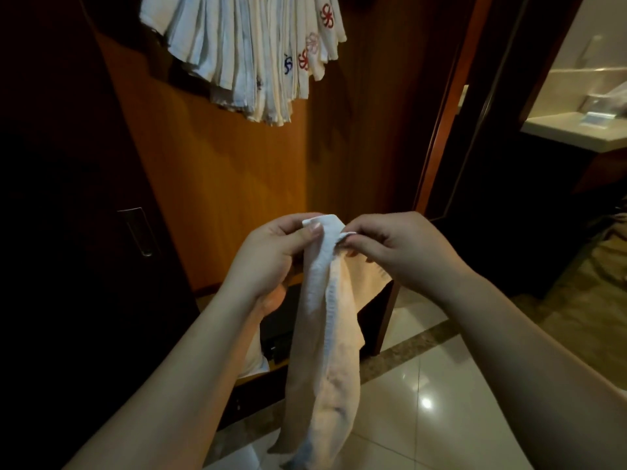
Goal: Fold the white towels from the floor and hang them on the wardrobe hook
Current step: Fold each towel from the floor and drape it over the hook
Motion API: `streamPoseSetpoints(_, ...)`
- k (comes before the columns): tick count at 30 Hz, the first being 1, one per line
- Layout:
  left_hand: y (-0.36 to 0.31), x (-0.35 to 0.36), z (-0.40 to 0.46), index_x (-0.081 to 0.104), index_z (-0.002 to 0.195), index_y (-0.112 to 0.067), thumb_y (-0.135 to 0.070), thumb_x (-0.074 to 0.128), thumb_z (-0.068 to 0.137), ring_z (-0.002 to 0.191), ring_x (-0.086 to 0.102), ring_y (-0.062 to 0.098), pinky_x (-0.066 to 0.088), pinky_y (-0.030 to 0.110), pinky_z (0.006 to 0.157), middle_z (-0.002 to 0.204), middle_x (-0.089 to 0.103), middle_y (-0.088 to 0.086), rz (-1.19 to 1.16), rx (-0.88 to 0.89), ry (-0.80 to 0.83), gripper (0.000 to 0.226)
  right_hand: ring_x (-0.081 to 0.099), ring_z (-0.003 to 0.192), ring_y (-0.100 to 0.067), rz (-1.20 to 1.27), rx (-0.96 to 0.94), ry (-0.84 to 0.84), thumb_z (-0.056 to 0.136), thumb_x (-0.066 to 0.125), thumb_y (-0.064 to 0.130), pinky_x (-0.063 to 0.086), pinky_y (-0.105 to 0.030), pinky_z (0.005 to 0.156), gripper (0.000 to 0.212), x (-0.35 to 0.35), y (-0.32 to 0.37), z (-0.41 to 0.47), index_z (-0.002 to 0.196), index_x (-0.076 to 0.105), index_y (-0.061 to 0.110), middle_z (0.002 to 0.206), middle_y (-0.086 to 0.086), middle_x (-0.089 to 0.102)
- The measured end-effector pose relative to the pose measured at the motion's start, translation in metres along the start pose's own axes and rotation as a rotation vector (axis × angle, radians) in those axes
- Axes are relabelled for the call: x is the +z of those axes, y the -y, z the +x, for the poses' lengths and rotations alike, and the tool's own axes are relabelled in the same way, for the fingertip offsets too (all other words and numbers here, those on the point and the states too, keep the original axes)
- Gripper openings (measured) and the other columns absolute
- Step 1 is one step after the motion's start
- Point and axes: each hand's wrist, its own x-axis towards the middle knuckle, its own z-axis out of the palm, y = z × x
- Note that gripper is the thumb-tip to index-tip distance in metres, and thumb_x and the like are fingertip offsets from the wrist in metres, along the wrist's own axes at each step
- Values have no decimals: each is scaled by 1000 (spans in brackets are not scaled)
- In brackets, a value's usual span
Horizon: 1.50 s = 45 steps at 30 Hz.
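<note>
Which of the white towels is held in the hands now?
The long towel that both hands pinch at its top corner, left hand, right hand. The hanging towels above are untouched.

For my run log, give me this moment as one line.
step: folding | left hand: pinches white towel top | right hand: pinches towel top | hung towels: above

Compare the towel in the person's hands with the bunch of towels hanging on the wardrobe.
The held towel is single and pinched at its top by the left hand and right hand; the hanging towels are many, fanned out. The hanging ones show embroidered flowers; the held one shows none. Both are white.
</note>
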Motion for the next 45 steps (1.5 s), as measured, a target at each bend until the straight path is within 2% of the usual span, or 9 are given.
streamPoseSetpoints(6, -16, 4, 0, 78, 106, -29, -23, 58, 94, 98, 72, 18, 57, 26, 75, 108, 75, 4, 27, 58, 164, 25, 63, 74, 3, -104, -9, 20, 88, 38, 62, 42, -11, 63, 49, -19, 13, 17, 99, 72, 29, 77, 15, 67)
streamPoseSetpoints(16, -26, 0, 3, 66, 126, -19, -14, 55, 85, 113, 68, 24, 55, 37, 91, 119, 72, 9, 83, 84, 233, 43, 61, 70, 2, -139, 23, 47, 97, 52, 51, 36, -11, 57, 28, -22, 14, 30, 98, 72, 31, 72, 16, 63)
streamPoseSetpoints(20, -26, 4, 2, 60, 122, -39, -10, 69, 87, 110, 68, 16, 56, 17, 78, 119, 69, -5, 307, 115, 200, 46, 62, 76, 6, -47, 62, 67, 96, 59, 47, 43, -5, 61, 23, -21, 11, 36, 89, 73, 31, 69, 12, 67)
streamPoseSetpoints(23, -23, 13, 1, 56, 133, -38, -19, 69, 93, 100, 58, -5, 47, 1, 66, 110, 60, -22, 627, 192, 73, 47, 65, 63, 4, -1, 117, 155, 96, 60, 47, 43, -7, 53, 23, -23, 9, 42, 77, 66, 35, 62, 10, 69)
streamPoseSetpoints(29, -13, 17, 5, 60, 115, -49, -29, 59, 99, 90, 59, -20, 45, -1, 64, 93, 65, -25, 723, 247, 5, 26, 67, 67, 4, 52, 148, 318, 95, 55, 56, 44, -16, 59, 27, -27, 2, 45, 86, 69, 35, 75, 21, 72)
streamPoseSetpoints(32, -18, 5, 11, 67, 95, -52, -24, 59, 99, 91, 66, -9, 52, 7, 66, 96, 72, -21, 563, 210, -11, 29, 64, 74, 4, -27, 162, 439, 92, 60, 58, 45, -21, 64, 21, -30, -16, 41, 97, 66, 39, 82, 14, 71)
streamPoseSetpoints(36, -27, -12, 19, 75, 99, -32, -16, 59, 99, 101, 72, 19, 58, 35, 84, 103, 76, -2, 311, 228, -55, 23, 58, 74, -4, -215, 245, 724, 92, 66, 51, 42, -23, 66, 19, -8, -54, 26, 94, 67, 32, 84, 14, 62)
streamPoseSetpoints(40, -28, -23, 20, 78, 96, -34, -18, 59, 97, 103, 70, 24, 56, 32, 82, 106, 75, 3, 280, 221, 5, 25, 52, 96, -4, -186, 255, 662, 93, 65, 47, 47, -26, 81, 33, 23, -83, 9, 123, 66, 33, 102, 20, 45)
streamPoseSetpoints(45, -20, -26, 19, 75, 101, -21, -5, 54, 100, 108, 69, 27, 56, 38, 91, 112, 75, 8, 269, 186, -13, 26, 38, 114, -4, -12, 239, 512, 97, 63, 37, 37, -27, 99, 9, 45, -101, -7, 102, 61, 45, 115, 20, 43)
